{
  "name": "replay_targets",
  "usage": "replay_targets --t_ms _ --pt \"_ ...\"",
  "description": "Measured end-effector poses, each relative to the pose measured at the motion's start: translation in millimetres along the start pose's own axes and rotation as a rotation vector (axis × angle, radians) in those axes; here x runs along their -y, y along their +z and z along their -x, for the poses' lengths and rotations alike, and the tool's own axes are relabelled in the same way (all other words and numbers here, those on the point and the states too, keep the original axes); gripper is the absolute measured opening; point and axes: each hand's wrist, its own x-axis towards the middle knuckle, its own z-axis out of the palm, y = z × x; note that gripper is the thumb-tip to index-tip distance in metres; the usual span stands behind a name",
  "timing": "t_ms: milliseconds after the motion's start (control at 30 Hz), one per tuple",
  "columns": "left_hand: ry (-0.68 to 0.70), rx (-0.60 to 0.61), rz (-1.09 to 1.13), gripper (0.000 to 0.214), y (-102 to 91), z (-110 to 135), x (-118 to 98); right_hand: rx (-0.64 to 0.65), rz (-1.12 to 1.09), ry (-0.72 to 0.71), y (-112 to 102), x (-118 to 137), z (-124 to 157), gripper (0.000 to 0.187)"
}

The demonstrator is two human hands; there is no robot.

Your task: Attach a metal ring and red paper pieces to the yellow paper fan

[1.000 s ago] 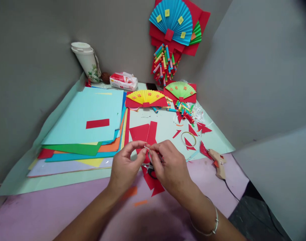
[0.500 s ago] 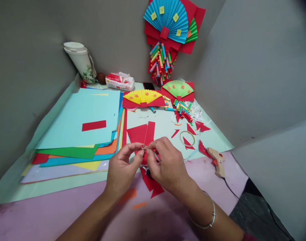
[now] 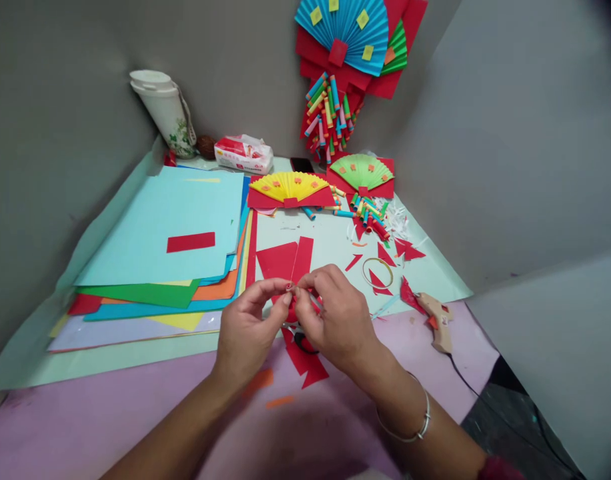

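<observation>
Fingertips of my left hand (image 3: 250,327) pinch a small rolled piece of red paper (image 3: 289,287). My right hand (image 3: 335,320) meets it from the other side, thumb and forefinger pressed together at the roll; the fingers partly hide the piece. Just beyond lie a red paper sheet (image 3: 276,260) and a narrower red strip (image 3: 303,257). Beneath the hands, a pair of scissors with a black handle (image 3: 304,343) shows in part, over cut red scraps (image 3: 310,373). An orange paper strip (image 3: 280,402) lies nearer me.
Stacked coloured paper (image 3: 160,207) fills the left, bearing a red rectangle (image 3: 191,242). Yellow (image 3: 293,187) and green (image 3: 363,172) paper fans lie behind, with small paper tubes (image 3: 370,217). A corded glue gun (image 3: 437,317) and a ring (image 3: 378,273) are to the right.
The view has shifted slightly, so most things sit a little higher and further right. Both hands stay together at the red roll, with only small finger movement.
</observation>
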Motion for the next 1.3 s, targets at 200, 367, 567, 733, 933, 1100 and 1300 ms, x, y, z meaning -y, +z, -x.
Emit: replay_targets --t_ms 200,367,567,733,933,1100,1300 --pt "0.013 -0.008 -0.023 0.012 0.7 -0.1 0.9 0.024 -0.027 0.023 1.9 -2.4 -1.8 0.01" --pt "0.031 0.002 -0.101 0.012 -2.2 0.9 6.5 0.038 -0.064 0.041 2.4 -3.8 -1.7 0.01" --pt "0.07 -0.015 -0.258 0.015 -6.0 1.5 10.9 0.054 -0.122 0.064 4.0 -5.3 -2.5 0.01" --pt "0.028 0.013 -0.35 0.016 -6.0 -3.2 5.9 0.07 -0.109 0.089 8.7 -8.5 -2.9 0.009" --pt "0.003 0.06 -0.289 0.02 -6.8 -5.3 1.7 0.078 -0.09 0.111 11.4 -7.8 -2.8 0.008" --pt "-0.027 0.079 -0.239 0.023 -9.3 -7.0 0.2 0.078 -0.098 0.1 10.9 -6.0 -2.6 0.008" --pt "0.008 0.041 -0.281 0.019 -9.4 -7.1 -0.4 0.072 -0.139 0.108 14.0 -7.9 -3.0 0.008"
